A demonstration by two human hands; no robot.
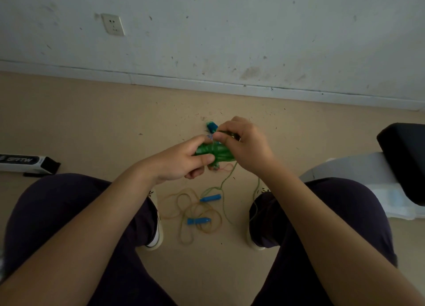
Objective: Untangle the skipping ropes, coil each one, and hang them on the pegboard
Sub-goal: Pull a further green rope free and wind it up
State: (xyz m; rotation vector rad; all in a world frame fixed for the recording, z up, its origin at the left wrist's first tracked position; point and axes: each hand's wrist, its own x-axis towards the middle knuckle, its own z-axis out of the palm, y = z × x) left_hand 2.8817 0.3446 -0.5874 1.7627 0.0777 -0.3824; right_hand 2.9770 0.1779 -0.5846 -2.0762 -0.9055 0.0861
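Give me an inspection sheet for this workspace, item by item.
Surface: beige floor, specks of debris near the wall.
Job's things: green rope bundle held up in both hands, a green strand trailing to the floor; orange rope lying in loose loops between the feet; two blue handles on the floor, a third blue handle behind the hands.
Clutter: long black and white box at left.
Grippers: left hand grips the bundle; right hand pinches at its top.
Cables: nothing seen.
Surroundings: scuffed white wall with a socket; black and white object at right. Pegboard not in view.
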